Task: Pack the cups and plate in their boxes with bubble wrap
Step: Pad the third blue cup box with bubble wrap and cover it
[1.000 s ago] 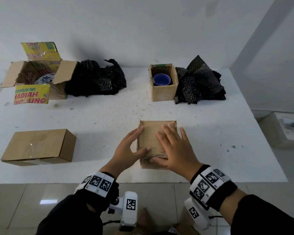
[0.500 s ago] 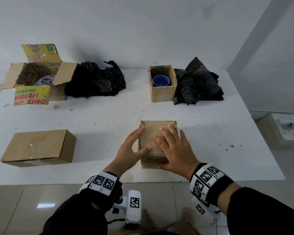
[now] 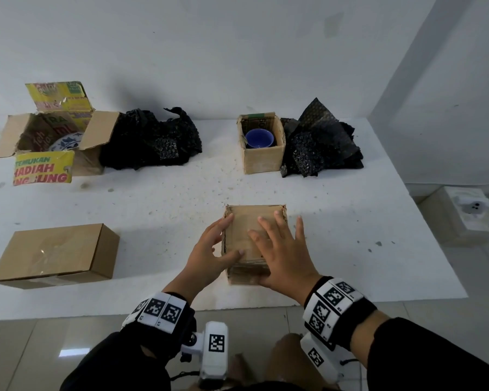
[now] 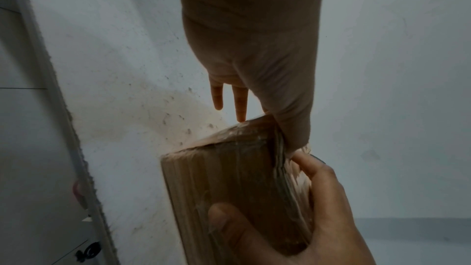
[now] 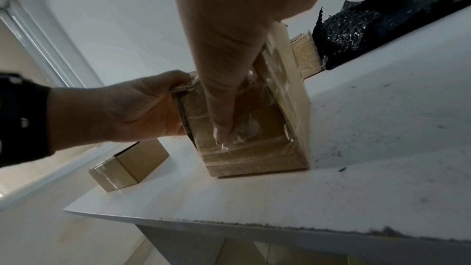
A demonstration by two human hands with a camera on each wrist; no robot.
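A small closed cardboard box (image 3: 251,221) stands near the table's front edge, with clear tape on its sides (image 5: 254,148). My left hand (image 3: 209,249) lies against its left side with straight fingers and the thumb across the top. My right hand (image 3: 285,255) lies flat on the lid, with its thumb (image 4: 229,229) down the front face. At the back, a blue cup (image 3: 259,138) sits in an open small box (image 3: 263,162). A patterned plate (image 3: 65,142) lies in an open printed carton (image 3: 44,170). Black bubble wrap is heaped beside each: one heap (image 3: 319,148) right, another (image 3: 150,142) left.
A closed brown box (image 3: 57,251) lies at the front left of the white table (image 3: 167,210). The table's front edge runs just under my wrists. A white fixture (image 3: 474,210) sits on the tiled floor to the right.
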